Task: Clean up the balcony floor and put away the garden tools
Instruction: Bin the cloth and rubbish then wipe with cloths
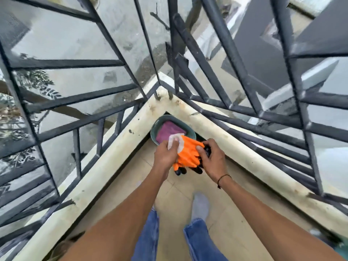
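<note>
Over the tiled floor (216, 213), both hands gripped the orange gloves (188, 154) — left hand (165, 156) also pinching a white scrap (174, 141), right hand (211, 160) curled round the cuffs. Beyond, a green basket (155, 127) with a purple cloth (169, 129) sat in the corner — stowing seemed nearly done.

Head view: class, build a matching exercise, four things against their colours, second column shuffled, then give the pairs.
Things:
1. gloves
2. cloth
3. basket
4. jeans

Colours:
A. blue
B. teal
C. orange with dark fingertips
D. purple

Pairs: 1-C, 2-D, 3-B, 4-A
</note>
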